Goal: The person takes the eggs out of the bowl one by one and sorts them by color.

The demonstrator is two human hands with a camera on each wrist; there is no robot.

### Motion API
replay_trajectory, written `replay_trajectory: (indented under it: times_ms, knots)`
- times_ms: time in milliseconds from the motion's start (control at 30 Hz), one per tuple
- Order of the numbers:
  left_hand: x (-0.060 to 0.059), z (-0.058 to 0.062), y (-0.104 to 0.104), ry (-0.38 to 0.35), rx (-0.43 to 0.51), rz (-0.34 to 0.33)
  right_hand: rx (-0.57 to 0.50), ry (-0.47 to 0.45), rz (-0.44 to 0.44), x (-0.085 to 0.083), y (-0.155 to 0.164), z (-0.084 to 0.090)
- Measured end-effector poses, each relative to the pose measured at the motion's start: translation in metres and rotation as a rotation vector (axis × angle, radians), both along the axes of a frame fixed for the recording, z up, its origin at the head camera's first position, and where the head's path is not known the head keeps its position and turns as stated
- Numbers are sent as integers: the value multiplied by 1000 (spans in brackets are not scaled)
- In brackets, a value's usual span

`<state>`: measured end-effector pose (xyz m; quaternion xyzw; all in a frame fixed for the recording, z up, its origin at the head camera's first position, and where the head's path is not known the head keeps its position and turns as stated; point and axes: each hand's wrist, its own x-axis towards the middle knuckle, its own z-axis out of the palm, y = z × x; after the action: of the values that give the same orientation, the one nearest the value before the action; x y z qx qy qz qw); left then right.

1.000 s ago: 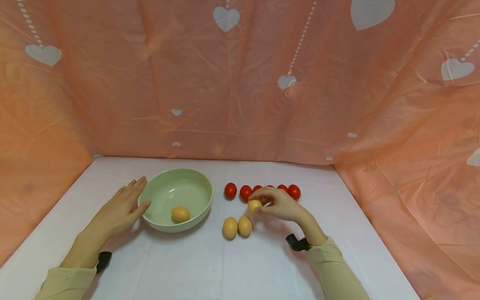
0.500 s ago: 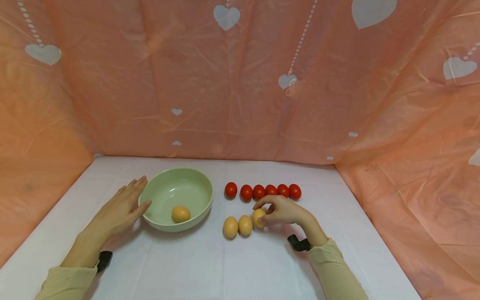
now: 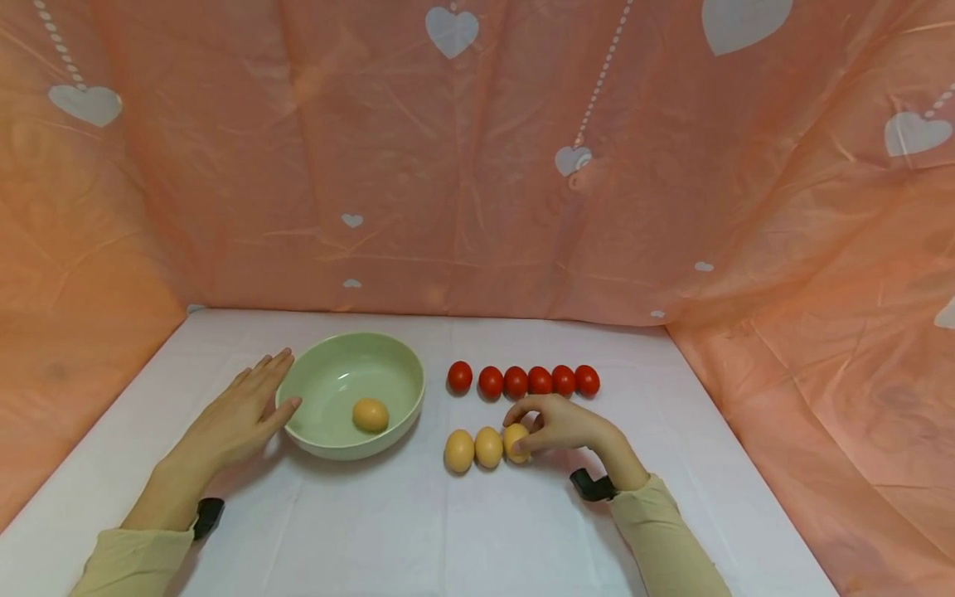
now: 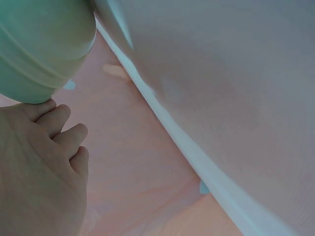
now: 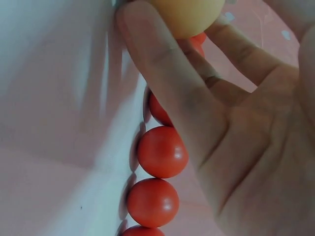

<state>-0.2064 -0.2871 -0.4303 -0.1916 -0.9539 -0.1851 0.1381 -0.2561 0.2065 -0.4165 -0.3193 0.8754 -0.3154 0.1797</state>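
- Smooth tan egg [image 3: 516, 442], oval, matte shell, sits on the white table [image 3: 418, 531] as the right end of a short row, just beside two more eggs [image 3: 473, 448] of the same look.
- Right hand [image 3: 564, 424] arches over that egg, thumb and fingertips curled round it, pinching it; wrist low on the table, beige sleeve [image 3: 664, 539], black wrist strap.
- Right wrist view: fingers [image 5: 162, 69] wrap the egg's [image 5: 189, 14] rounded underside, glossy red tomatoes [image 5: 162, 151] lined up close behind.
- Six cherry tomatoes [image 3: 523, 381], round, shiny red, in a straight row behind the eggs, each touching or nearly touching the next.
- Pale green bowl [image 3: 313, 381], round, glazed, smooth rim, left of the eggs; one tan egg [image 3: 370, 414] lies inside, right of centre.
- Left hand [image 3: 235, 419] flat on the table, fingers straight and slightly apart, thumb tip touching the bowl's outer wall.
- Left wrist view: relaxed fingers [image 4: 59, 123] against the bowl's [image 4: 44, 44] ribbed green side, holding nothing.
- Backdrop [image 3: 477, 166] is thin crinkled orange-pink plastic sheet with white hearts, draped on three sides.
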Motion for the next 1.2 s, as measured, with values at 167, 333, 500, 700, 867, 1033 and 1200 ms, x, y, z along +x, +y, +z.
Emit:
replay_trajectory:
  times_ms: [167,333,500,700,867,1033,1200]
  knots:
    - [0,0,0,-7,-4,3,2,-11,0,0,-2,0]
    - [1,1,0,-18,-6,7,-6,-36,-4,1,-3,-1]
    - [1,2,0,-27,-4,6,-19,-63,-8,2,-3,-2]
    - [0,0,-1,-21,-6,3,-16,-69,-9,2,-2,-2]
    - [0,0,-1,-12,-4,-1,-15,-72,-12,1,-1,0]
    - [-1,0,-1,13,-4,-7,-41,-67,-48,2,1,4]
    - [-1,-1,-1,10,-5,-7,-117,45,-95,5,-2,11]
